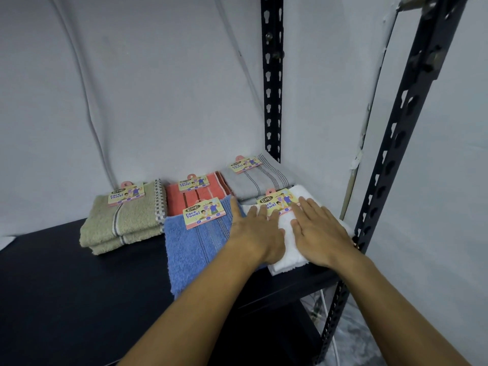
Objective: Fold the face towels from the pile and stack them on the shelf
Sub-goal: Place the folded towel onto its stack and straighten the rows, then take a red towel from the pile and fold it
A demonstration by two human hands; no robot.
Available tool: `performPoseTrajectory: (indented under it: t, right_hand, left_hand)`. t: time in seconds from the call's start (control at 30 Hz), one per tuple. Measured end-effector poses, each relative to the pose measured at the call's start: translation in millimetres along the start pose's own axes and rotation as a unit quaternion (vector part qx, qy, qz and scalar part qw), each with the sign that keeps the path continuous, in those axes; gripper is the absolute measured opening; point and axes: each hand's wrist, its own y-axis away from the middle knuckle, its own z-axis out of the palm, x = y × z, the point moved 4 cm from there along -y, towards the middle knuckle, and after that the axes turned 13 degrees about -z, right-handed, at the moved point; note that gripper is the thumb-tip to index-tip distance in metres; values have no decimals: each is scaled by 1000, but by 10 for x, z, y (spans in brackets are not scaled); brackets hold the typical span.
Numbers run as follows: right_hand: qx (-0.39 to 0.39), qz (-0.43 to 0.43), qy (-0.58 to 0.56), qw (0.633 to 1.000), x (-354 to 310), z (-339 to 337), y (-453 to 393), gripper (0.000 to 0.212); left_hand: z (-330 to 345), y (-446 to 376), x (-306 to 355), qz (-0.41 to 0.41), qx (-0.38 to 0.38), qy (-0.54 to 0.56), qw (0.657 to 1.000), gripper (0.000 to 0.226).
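The dark, flat shelf board (66,286) of the black slotted-steel rack carries five folded towels, and its front right edge is where trouble is most likely. The folded blue terry face towel (192,249) lies with its near end at or perhaps just over the front lip; a careless brush of the left forearm as it pulls back could drag it off. Behind it sit the folded olive-green terry towel (118,225), the folded coral-red striped towel (184,202) and the folded grey striped towel (258,180), all clear of the hands and in little danger.

The folded white terry face towel (285,247) lies at the right front corner, beside the blue one and close against the black perforated upright post (390,159). Both hands rest flat on it: the left hand (254,228) with fingers straight and spread, its thumb side overlapping the blue towel's edge; the right hand (319,228) likewise flat, fingers extended, gripping nothing. Pressing unevenly could skew the fold or push the towel's right edge off the board past the post. The small printed cardboard label (277,204), partly under the fingertips, could bend or tear loose if the hands slide forward.
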Motion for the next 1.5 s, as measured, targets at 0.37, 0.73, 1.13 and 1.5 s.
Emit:
performPoseTrajectory:
  t: [0.37,0.73,1.13,1.5]
  right_hand:
    - [178,-55,-37,982,-421,-450,23,42]
    - [205,-226,-140,942,-2325,-246,-318,51]
    - [31,-330,-213,919,-4266,453,-641,42]
    - [8,-401,-232,886,-5574,604,-1215,49]
  left_hand:
    - [-117,591,-670,20,371,272,888,19]
    - [750,1426,-2528,-107,364,207,902,27]
    - [1354,2313,-4290,-303,307,120,894,26]
    - [1658,2259,-5549,-598,135,321,722,70]
